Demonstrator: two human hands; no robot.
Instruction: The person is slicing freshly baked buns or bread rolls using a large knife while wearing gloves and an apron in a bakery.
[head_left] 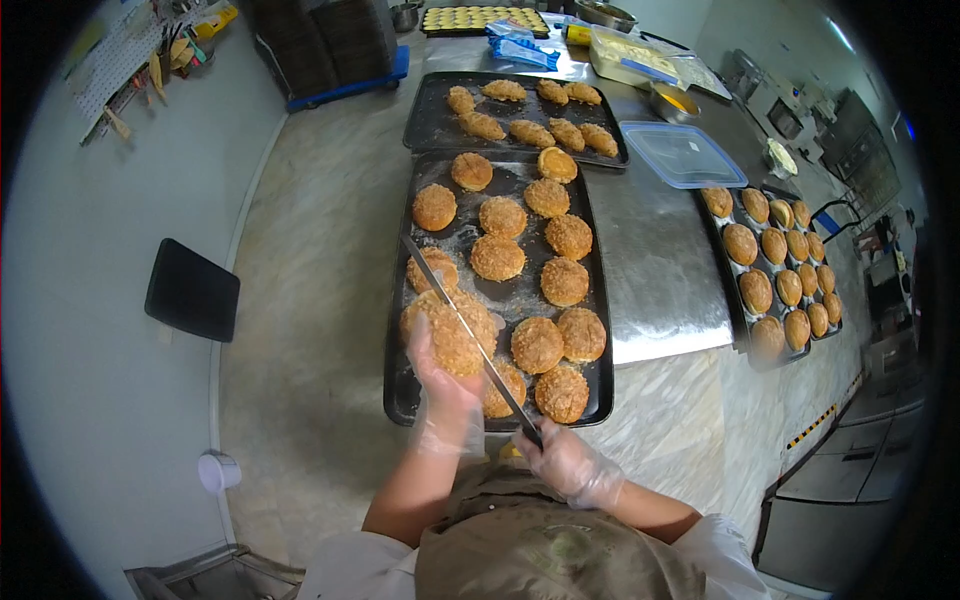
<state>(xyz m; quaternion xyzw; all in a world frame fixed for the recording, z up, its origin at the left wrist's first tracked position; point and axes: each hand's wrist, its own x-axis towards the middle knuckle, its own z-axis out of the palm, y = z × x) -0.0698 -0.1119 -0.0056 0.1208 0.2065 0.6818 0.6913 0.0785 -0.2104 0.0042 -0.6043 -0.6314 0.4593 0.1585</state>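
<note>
My left hand (446, 392), in a clear plastic glove, holds up a round bun (440, 342) with a crumbly golden top. My right hand (572, 466), gloved the same way, grips the dark handle of a long thin knife (497, 377). Its blade slants up and left across the held bun; whether it cuts into the crust I cannot tell. Beneath both lies a black baking tray (398, 385), where several crumb-topped buns (564, 281) sit. One bun (557, 165) at the tray's far right shows a paler, smoother face.
Beyond is a second black tray (420, 125) of elongated crumb-topped rolls (531, 133). A clear blue-rimmed lid (682, 155) lies on the steel table (660, 300). More buns (757, 292) fill a tray at the right. A cream-filled tub (630, 60) and a metal bowl (676, 104) stand farther back.
</note>
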